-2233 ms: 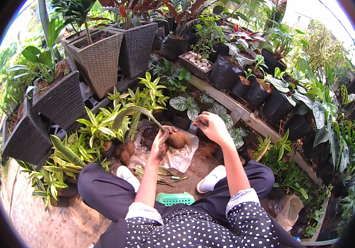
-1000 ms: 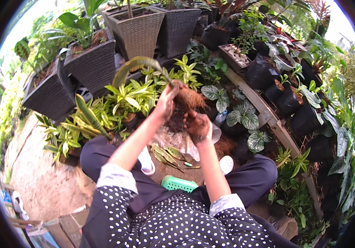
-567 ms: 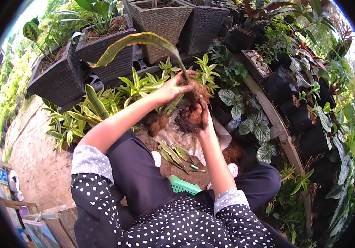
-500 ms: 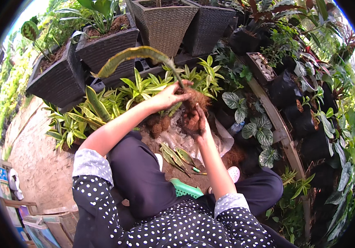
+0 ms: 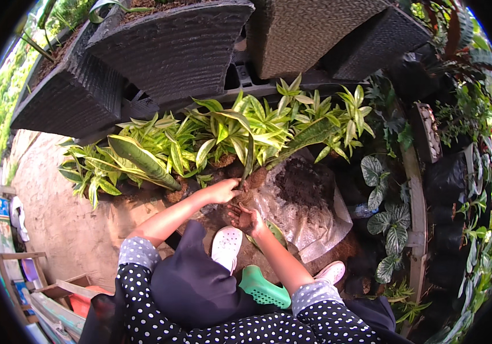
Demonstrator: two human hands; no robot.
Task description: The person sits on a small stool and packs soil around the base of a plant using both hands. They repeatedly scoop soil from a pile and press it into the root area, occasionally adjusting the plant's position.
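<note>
My left hand (image 5: 224, 191) is closed round the base of a snake plant (image 5: 250, 156), whose leaf stands roughly upright among the foliage. Just below it, my right hand (image 5: 249, 220) is palm up with its fingers spread, soil on the skin, near the brown root ball (image 5: 248, 198). Another snake plant (image 5: 145, 161) leans at the left, its roots resting on the ground. To the right of my hands, dark soil (image 5: 305, 182) is heaped on a crumpled clear plastic sheet (image 5: 321, 232). A cut leaf (image 5: 275, 233) lies partly behind my right forearm.
Large dark planters (image 5: 171, 49) line the far side, above a row of yellow-green leafy plants (image 5: 251, 123). A green perforated plastic piece (image 5: 263, 288) lies between my legs, near my white clog (image 5: 226, 246). Black plant bags (image 5: 438, 180) stand beyond a wooden rail (image 5: 415, 189) at right.
Both hands have come down and toward the left, away from the plastic sheet, bringing the snake plant along. Its leaf has swung from sideways to upright. The view has tilted downward.
</note>
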